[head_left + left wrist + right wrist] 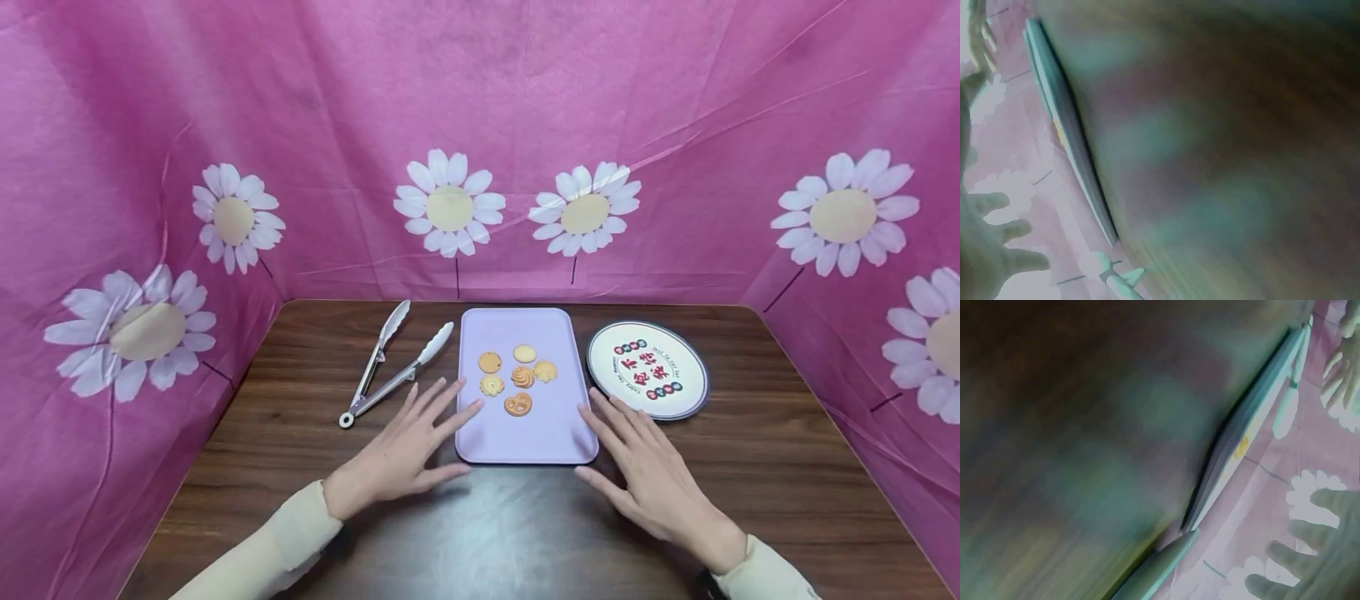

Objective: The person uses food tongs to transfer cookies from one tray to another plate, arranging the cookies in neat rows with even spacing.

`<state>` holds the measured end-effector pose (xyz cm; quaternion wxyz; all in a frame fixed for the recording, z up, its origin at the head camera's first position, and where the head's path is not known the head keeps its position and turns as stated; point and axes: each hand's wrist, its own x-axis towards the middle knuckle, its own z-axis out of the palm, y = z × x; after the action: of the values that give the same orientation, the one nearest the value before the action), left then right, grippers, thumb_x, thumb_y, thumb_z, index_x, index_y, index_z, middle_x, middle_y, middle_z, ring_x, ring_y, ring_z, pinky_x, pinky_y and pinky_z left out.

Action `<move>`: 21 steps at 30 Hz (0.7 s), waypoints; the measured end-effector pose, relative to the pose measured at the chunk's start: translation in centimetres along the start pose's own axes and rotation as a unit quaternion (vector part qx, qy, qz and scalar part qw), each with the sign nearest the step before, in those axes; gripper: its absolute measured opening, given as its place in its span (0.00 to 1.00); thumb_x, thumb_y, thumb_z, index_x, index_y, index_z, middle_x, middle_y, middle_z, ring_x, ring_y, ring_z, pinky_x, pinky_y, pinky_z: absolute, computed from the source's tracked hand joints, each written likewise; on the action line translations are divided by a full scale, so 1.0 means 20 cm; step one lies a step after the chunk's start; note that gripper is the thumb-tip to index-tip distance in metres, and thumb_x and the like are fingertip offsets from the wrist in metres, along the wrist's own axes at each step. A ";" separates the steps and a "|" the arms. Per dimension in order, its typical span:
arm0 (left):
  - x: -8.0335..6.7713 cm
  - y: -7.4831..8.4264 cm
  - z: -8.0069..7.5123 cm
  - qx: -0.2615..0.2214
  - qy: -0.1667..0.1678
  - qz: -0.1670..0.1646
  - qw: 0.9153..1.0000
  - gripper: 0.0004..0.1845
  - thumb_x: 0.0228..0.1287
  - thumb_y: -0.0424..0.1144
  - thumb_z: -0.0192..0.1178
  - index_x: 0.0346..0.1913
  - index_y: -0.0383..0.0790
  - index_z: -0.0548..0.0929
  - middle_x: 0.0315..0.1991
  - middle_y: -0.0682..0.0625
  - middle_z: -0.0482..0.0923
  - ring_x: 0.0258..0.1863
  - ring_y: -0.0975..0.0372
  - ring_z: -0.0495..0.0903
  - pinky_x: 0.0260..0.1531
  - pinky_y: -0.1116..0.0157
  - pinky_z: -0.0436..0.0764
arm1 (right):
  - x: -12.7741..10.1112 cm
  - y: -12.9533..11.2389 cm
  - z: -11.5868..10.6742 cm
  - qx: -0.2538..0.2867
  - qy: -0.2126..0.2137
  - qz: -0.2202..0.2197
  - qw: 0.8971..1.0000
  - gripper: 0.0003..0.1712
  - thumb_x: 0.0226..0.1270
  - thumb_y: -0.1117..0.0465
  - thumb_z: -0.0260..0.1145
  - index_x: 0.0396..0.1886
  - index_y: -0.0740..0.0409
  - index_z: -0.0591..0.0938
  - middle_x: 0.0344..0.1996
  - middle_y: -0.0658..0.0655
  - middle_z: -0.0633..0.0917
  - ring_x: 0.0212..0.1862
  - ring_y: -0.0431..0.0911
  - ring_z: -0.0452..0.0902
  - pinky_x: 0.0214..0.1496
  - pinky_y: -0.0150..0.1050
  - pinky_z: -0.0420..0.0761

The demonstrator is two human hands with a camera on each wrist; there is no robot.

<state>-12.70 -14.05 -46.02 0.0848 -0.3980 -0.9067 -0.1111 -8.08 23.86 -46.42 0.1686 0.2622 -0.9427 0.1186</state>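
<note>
A lilac tray lies on the dark wooden table and carries several small cookies. My left hand is open, fingers spread, just left of the tray's near corner, and holds nothing. My right hand is open too, fingers spread at the tray's right near edge. Metal tongs with white tips lie left of the tray. A round printed plate sits to its right. The wrist views are blurred; the tray's edge shows side-on, with fingers near it.
Pink cloth with white daisies walls in the table at the back and both sides. The table's near part is bare wood.
</note>
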 end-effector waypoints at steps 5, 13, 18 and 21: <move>0.03 -0.06 -0.03 -0.035 0.106 -0.025 0.993 0.44 0.66 0.52 0.70 0.81 0.47 0.64 0.78 0.42 0.66 0.75 0.49 0.71 0.75 0.44 0.69 | 0.05 0.06 -0.03 0.034 0.082 0.031 0.996 0.42 0.63 0.52 0.75 0.76 0.52 0.73 0.73 0.57 0.77 0.70 0.55 0.75 0.72 0.47 0.72; 0.05 -0.22 -0.07 -0.120 0.209 -0.159 0.957 0.35 0.66 0.47 0.71 0.73 0.40 0.75 0.69 0.42 0.76 0.67 0.48 0.76 0.69 0.47 0.73 | 0.10 0.24 -0.06 0.112 0.189 0.108 0.970 0.25 0.61 0.66 0.74 0.59 0.64 0.83 0.52 0.62 0.87 0.54 0.55 0.82 0.65 0.15 0.63; 0.04 -0.32 -0.05 -0.136 0.203 -0.237 0.940 0.39 0.63 0.50 0.73 0.75 0.41 0.72 0.71 0.36 0.72 0.63 0.40 0.75 0.62 0.42 0.74 | 0.10 0.36 -0.07 0.170 0.207 0.201 0.942 0.18 0.67 0.66 0.71 0.55 0.64 0.85 0.48 0.64 0.89 0.43 0.23 0.79 0.43 0.13 0.75; 0.03 -0.38 -0.03 -0.128 0.190 -0.261 0.938 0.43 0.61 0.51 0.74 0.76 0.39 0.70 0.72 0.32 0.69 0.62 0.37 0.74 0.61 0.39 0.74 | 0.08 0.43 -0.07 0.192 0.204 0.264 0.923 0.16 0.71 0.64 0.69 0.56 0.64 0.85 0.48 0.65 0.89 0.39 0.13 0.75 0.36 0.14 0.76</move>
<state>-18.70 -18.84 -46.23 0.1715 -0.1262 -0.9239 -0.3180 -13.67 30.79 -45.62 0.2659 0.0008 -0.8824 0.3882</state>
